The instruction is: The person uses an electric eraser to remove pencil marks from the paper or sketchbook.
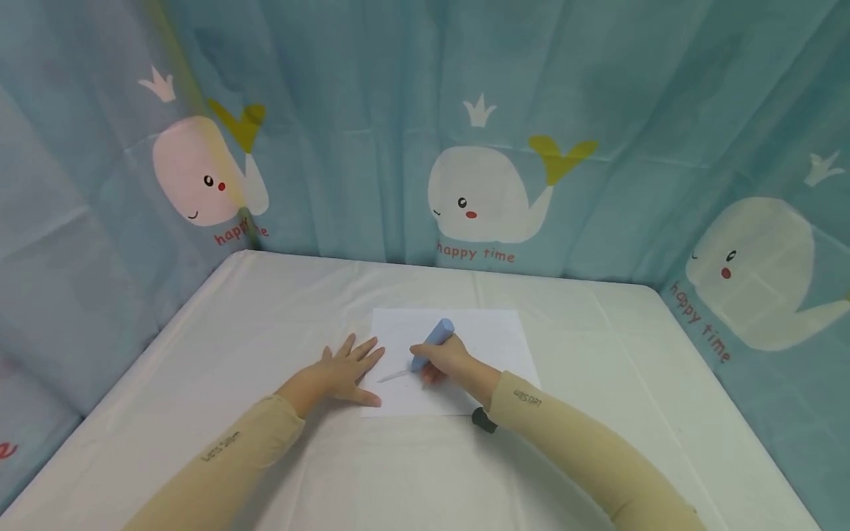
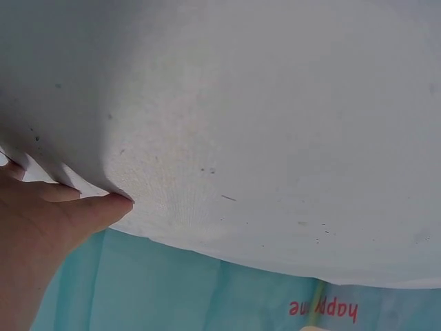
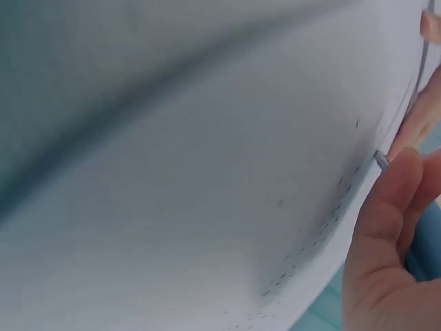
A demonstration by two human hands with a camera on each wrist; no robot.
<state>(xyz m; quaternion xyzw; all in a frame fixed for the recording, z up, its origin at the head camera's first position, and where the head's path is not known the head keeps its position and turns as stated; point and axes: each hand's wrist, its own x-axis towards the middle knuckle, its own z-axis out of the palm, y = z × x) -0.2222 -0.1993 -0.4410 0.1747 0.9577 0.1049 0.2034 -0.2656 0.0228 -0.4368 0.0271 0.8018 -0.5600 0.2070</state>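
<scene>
A white sheet of paper (image 1: 491, 339) lies on the white-covered table. My right hand (image 1: 446, 357) grips a thick light-blue marker (image 1: 434, 339), tilted with its lower end at the paper. In the right wrist view the thumb and fingers pinch the marker's blue body (image 3: 428, 241), and its grey tip (image 3: 382, 161) shows at the fingertips. A short pale line (image 1: 395, 376) runs left from the marker's lower end. My left hand (image 1: 341, 374) is spread with straight fingers over the paper's left edge. In the left wrist view its fingers (image 2: 100, 207) touch the white surface.
A small dark rounded object (image 1: 484, 420) lies at the paper's near edge, beside the right sleeve (image 1: 564, 435). The white tablecloth (image 1: 319, 295) stretches around the paper. Blue curtains (image 1: 345, 147) printed with whales stand behind the table and on both sides.
</scene>
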